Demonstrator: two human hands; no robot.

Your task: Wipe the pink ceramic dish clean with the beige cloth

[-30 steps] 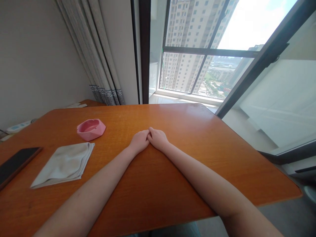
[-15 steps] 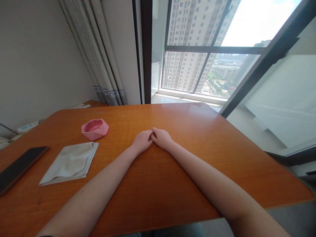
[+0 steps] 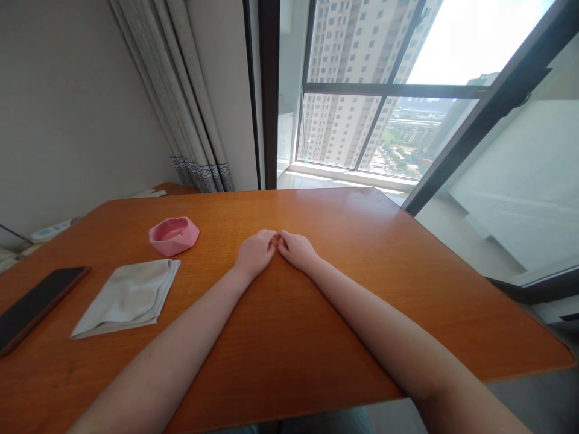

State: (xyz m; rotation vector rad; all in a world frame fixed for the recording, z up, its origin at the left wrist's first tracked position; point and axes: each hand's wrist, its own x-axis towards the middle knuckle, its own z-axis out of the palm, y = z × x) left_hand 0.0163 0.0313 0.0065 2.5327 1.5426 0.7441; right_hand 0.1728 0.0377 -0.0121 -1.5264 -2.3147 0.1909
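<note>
My left hand (image 3: 256, 251) rests on the wooden table (image 3: 289, 337) with its fingers curled in. Facing it, my right hand (image 3: 297, 249) lies on the same surface, its fingers bent too. The fingertips meet in the middle, with a small gap showing below them. Both hands are closed, and no object shows in either one. To the left of my left hand sit a pink faceted ashtray (image 3: 174, 236) and a folded pale cloth (image 3: 129, 298).
A dark flat phone-like slab (image 3: 40, 307) lies at the table's left edge. Beyond it is a white power strip (image 3: 50, 231). A grey curtain (image 3: 181, 102) hangs behind the table, beside a large window (image 3: 384, 90). The table's right edge slants toward me.
My hands, overlapped at the fingers before, have drawn slightly apart so that only the fingertips meet. My left hand has shifted a little left and rolled.
</note>
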